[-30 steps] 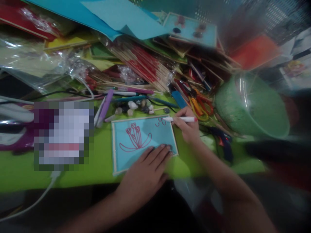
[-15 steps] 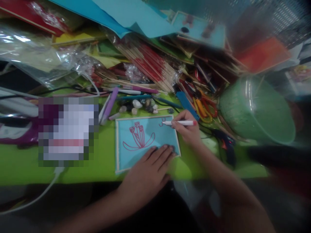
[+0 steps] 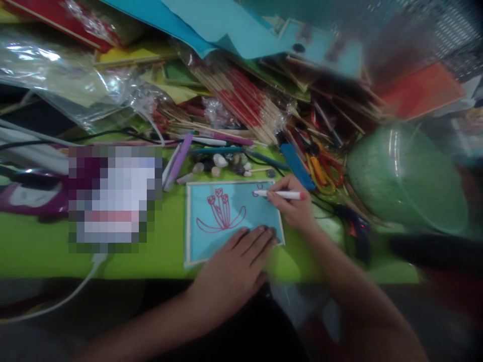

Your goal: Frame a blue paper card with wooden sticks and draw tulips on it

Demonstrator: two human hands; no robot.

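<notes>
At the near edge of the green table [image 3: 33, 251]: left hand [image 3: 234, 266] open and flat, pinning the near right corner of the blue card [image 3: 206, 236]; firm pressure should stop skid. Right hand [image 3: 296, 211] pinched on the pen [image 3: 281, 194], tip at the card's far right corner; short light strokes look best. Pebbles [image 3: 222, 163] crowd the far edge, glue gun [image 3: 356, 229] sits right, free room only to the left

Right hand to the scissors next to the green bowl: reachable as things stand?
Probably yes. The scissors lie just beyond the right hand, with nothing standing between them. But that hand is gripping a marker, and the scissors sit at the edge of a pile of sticks.
</notes>
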